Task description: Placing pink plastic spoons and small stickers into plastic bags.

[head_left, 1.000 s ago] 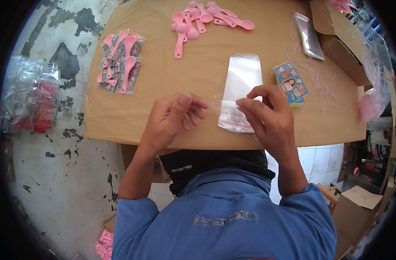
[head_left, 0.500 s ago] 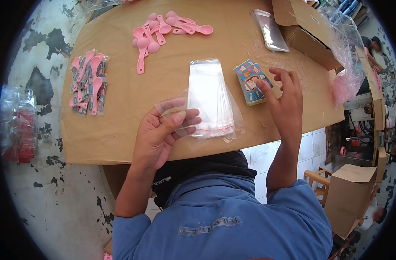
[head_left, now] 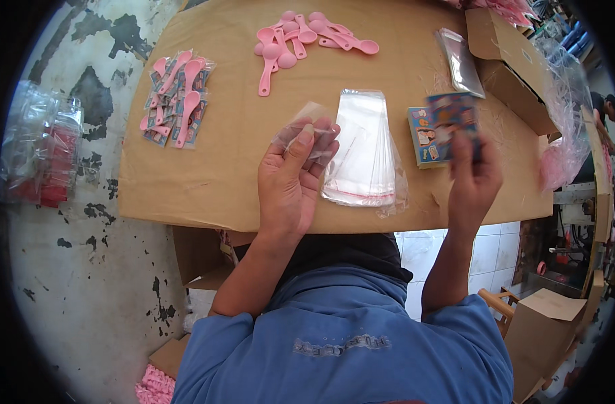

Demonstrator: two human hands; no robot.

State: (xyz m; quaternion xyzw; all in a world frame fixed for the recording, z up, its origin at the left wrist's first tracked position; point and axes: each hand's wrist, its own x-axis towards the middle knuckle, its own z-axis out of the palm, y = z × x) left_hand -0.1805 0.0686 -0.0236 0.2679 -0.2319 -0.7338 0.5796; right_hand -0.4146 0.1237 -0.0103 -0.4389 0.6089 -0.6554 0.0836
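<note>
So in the head view, the left hand [head_left: 293, 178] was pinched on a small clear plastic sleeve bag [head_left: 306, 128], thumb on top and fingers curled under, with the bag's open-looking end poking up and away from the person, its long axis running roughly away from the body. The right hand [head_left: 474, 178] was lifted off to the right, gripping a small printed colourful card [head_left: 453, 116], which came out motion-blurred, so I couldn't tell exactly how the fingers sat on it. The card sat to the right of the held bag, well apart from it, with the flat stack of clear plastic bags [head_left: 363, 149] lying between the two hands on the brown cardboard sheet worktop [head_left: 220, 175]. A small stack of the same printed cards [head_left: 422, 136] lay just under the raised one. Further up were loose pink plastic spoons [head_left: 301, 37], and to the left a pile of already bagged pink spoons [head_left: 176, 97]. There was an open cardboard box [head_left: 506, 57] at the right edge, bundles in plastic [head_left: 42, 155] on the patchy floor to the left, and white tiles below the cardboard.
</note>
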